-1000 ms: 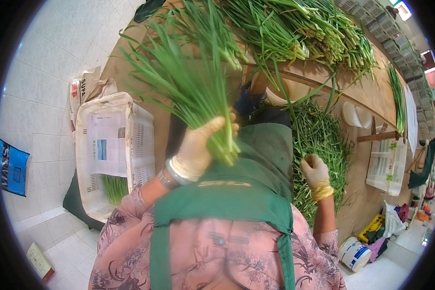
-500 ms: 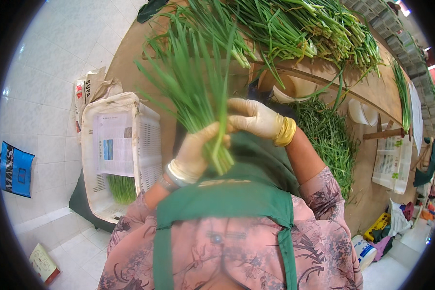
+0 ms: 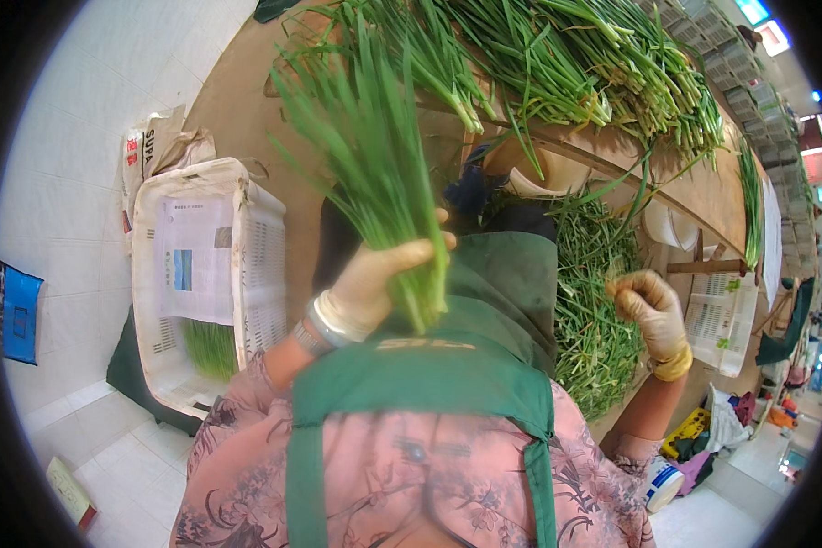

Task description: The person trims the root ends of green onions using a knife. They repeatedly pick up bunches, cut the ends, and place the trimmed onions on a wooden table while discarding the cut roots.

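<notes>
Pale tiles (image 3: 73, 164) run down the left side of the room, and from where I stand stacked crates (image 3: 776, 119) line the far right. Both hands of the seated worker are in whitish gloves. The left hand (image 3: 370, 283) is closed around a bundle of green stalks (image 3: 379, 183), holding it low over the lap; the pale cut ends point down toward the green apron (image 3: 420, 374), and the long leaves, a little blurred, fan up and to the left. The right hand (image 3: 656, 315) is well apart from it, out to the side above a heap of loose greens (image 3: 598, 338), its fingers curled in; I can't tell whether they pinch a scrap.

Just beyond the bundle's leaves stands the wooden worktop (image 3: 703, 183), with thick piles of the same stalks (image 3: 557, 73) lying across it. One white bucket (image 3: 562, 173) sits below its near edge. To the worker's left is a white plastic crate (image 3: 265, 247), where a printed sheet (image 3: 192, 247) covers part of the inside and more greens (image 3: 208, 347) show below the sheet. Behind that crate leans a crumpled sack (image 3: 160, 151). Farther off to the right, another pierced white crate (image 3: 717, 338) stands beneath the worktop's end.
</notes>
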Tool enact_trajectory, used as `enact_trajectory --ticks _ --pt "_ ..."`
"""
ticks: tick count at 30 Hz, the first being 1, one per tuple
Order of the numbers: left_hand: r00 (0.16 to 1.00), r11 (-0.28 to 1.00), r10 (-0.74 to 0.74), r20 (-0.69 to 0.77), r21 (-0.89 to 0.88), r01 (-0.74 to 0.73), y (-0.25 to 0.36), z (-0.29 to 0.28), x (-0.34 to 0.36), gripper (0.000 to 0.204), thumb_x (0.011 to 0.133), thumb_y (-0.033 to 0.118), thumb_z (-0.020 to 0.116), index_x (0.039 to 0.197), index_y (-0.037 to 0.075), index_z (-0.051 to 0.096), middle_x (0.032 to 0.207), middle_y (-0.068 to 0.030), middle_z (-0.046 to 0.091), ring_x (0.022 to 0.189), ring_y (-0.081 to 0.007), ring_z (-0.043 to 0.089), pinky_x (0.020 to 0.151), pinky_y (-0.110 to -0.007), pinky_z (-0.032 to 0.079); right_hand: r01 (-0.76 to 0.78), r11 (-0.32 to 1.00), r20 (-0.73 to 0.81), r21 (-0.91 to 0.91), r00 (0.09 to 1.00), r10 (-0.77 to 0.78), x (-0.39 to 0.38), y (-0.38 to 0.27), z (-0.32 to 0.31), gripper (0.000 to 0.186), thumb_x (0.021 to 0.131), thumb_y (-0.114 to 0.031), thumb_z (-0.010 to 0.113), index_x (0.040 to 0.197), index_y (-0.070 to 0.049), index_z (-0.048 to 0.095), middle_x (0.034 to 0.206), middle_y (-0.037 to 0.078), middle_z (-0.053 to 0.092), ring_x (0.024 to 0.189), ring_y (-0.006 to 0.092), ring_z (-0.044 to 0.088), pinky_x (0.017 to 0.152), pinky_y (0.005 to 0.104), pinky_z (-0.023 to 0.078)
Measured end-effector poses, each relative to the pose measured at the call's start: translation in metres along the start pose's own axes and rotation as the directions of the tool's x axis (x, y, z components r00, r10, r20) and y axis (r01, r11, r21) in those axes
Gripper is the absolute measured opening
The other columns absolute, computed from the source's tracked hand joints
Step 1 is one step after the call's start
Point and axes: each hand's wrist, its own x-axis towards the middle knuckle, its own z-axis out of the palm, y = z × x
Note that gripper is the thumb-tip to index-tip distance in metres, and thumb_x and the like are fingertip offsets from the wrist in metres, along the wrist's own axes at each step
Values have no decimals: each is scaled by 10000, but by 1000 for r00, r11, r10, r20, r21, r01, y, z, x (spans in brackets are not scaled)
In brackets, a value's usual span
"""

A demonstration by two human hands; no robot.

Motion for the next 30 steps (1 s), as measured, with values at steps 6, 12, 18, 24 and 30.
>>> enact_trajectory --ticks 6,12,18,24,30 --pt "994 974 73 -80 219 -54 -9 12 16 296 893 62 703 1178 16 640 1047 -74 710 844 -155 667 736 -313 571 80 914 -209 -399 962 -176 24 62 54 314 923 -191 645 1182 -18 686 1112 163 710 969 253 689 860 332 531" --pt "986 950 144 -79 289 -115 -11 15 20 274 908 61 690 1173 8 646 1064 -66 704 873 -148 650 778 -313 561 -39 974 304 224 952 -32 50 -15 164 272 979 -267 624 1072 -20 688 837 11 648 698 78 575 629 266 492" --pt "994 998 63 -89 16 -62 -1 13 4 457 917 117 693 1337 38 533 1183 -69 650 1055 -202 632 906 -377 552 593 738 77 -321 793 -604 40 -19 160 226 858 -249 744 968 -58 694 861 137 675 707 281 655 650 369 525" --pt "995 991 93 32 -99 -89 -8 4 8 522 932 121 676 1408 41 477 1235 -106 645 1210 -271 590 1015 -442 514 644 709 183 -288 764 -619 47 -18 182 238 833 -236 760 974 -63 675 873 129 645 768 304 649 687 375 520" --pt "992 990 122 40 -72 -119 2 7 3 424 914 114 687 1307 41 544 1141 -126 688 1218 -304 591 1046 -462 489 698 716 148 -9 709 -690 55 -22 190 153 885 -148 711 972 -27 681 849 132 626 752 284 618 696 364 502"
